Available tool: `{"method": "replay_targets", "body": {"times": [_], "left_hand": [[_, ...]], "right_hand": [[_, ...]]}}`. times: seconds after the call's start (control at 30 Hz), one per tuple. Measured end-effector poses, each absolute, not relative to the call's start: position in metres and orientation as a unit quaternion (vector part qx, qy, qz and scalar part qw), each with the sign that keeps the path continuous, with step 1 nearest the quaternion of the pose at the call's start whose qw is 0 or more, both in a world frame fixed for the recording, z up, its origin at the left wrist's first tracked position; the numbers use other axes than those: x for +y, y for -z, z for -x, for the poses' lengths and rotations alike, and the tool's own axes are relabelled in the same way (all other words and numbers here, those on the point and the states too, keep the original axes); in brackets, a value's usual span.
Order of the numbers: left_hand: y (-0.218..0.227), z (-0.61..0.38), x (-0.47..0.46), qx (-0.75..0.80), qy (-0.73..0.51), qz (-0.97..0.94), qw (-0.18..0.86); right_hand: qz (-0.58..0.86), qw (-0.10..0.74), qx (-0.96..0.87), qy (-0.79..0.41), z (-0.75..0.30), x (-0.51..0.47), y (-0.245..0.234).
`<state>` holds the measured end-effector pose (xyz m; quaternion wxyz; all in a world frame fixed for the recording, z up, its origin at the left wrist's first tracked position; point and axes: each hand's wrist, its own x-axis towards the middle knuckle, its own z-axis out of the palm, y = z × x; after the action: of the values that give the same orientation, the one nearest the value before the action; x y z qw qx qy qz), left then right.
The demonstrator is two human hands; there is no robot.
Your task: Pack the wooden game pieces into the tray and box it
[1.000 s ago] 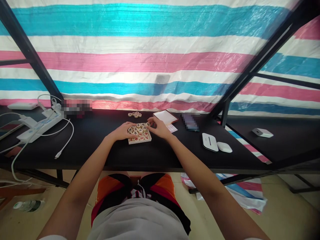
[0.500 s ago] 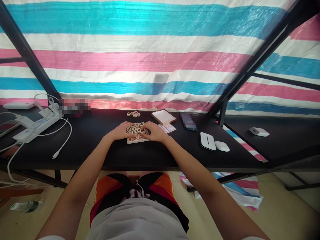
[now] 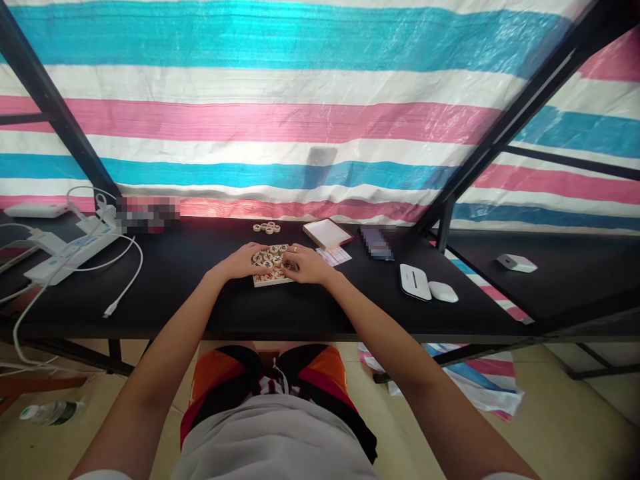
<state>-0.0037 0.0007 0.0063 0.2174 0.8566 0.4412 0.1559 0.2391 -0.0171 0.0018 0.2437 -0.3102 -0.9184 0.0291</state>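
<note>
A shallow white box (image 3: 273,283) packed with round xiangqi pieces (image 3: 269,264), marked in black and red characters, lies on the black desk before me. My left hand (image 3: 245,261) wraps round its left side, thumb on the near part and fingers along the far part. Over the right side, my right hand (image 3: 304,264), with a ring on a finger, has its fingers curled down onto a piece at the box's edge. That hand covers the right rim. Behind the box, several loose xiangqi pieces (image 3: 268,228) sit in a small cluster.
An open box lid (image 3: 327,233) and a printed paper (image 3: 335,256) lie right of the box, then a phone (image 3: 376,243), a white case (image 3: 415,282) and a white mouse-shaped item (image 3: 443,292). Leftward are a power strip (image 3: 70,253) and loose white cables (image 3: 123,290).
My right hand's fingers have curled in slightly and shifted a little over the box's right side. My left hand stays in place, and the loose pieces have not moved.
</note>
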Motion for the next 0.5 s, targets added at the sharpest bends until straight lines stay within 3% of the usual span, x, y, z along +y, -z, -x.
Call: {"method": "replay_targets", "body": {"times": [0.3,0.5], "left_hand": [[-0.007,0.003,0.001,0.448,-0.149,-0.853,0.221],[-0.008,0.003,0.0,0.452,-0.145,-0.85,0.226]], "right_hand": [[0.35,0.318,-0.879,-0.065,-0.247,-0.012,-0.001],[0.379,0.309,-0.867,-0.098,-0.258,-0.006,0.0]]}}
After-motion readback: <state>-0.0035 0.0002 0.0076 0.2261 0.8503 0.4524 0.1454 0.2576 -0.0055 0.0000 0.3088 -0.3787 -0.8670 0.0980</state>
